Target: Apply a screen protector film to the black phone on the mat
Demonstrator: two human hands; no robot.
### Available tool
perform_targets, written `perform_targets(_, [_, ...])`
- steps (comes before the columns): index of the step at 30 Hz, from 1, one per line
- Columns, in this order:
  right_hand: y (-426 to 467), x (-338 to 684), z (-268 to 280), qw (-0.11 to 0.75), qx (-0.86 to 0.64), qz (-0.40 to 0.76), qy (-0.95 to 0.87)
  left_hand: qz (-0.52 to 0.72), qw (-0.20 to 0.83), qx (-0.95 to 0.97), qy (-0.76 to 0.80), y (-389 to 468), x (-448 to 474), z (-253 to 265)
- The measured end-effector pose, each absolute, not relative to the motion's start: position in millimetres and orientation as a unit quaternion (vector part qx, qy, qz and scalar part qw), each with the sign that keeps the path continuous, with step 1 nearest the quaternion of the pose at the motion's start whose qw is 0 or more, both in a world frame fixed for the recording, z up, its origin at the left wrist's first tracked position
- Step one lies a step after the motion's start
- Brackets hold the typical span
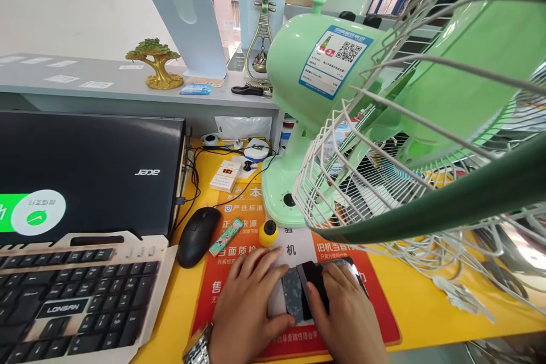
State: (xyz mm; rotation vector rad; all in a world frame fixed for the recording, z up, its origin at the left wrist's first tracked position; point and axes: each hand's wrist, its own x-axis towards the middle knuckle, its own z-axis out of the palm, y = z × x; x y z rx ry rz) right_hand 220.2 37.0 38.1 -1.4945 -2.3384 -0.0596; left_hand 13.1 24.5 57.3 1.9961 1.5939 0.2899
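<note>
A flat phone (294, 293) with a grey speckled face and a dark strip lies on the red and orange printed mat (384, 318). My left hand (251, 296) grips its left edge, thumb at the near end and fingers at the far end. On its right, dark part rests my right hand (345, 301), fingers curled over the far end and thumb along the middle. My fingers hide much of the phone, so I cannot tell whether it is one piece or two. A small yellow and black bottle-like object (268, 233) stands just beyond my left fingertips.
A green fan (290, 182) with a white wire cage (324, 165) looms close over the right side. Left are a black mouse (198, 236), a keyboard (77, 301) and a laptop (85, 165). A cigarette box (226, 175), a green packet (227, 237) and cables lie farther back.
</note>
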Motion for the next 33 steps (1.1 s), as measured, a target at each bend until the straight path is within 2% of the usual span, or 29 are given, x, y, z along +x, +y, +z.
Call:
perform_targets(13, [34.0, 206.4, 39.3, 0.219, -0.500, -0.022, -0.838, 0.101, 0.262, 0.741, 0.610, 21.9, 13.1, 53.4])
perform_targets(33, [27.5, 198.1, 38.3, 0.196, -0.515, 0.026, -0.834, 0.107, 0.252, 0.748, 0.604, 27.0, 13.7, 53.1])
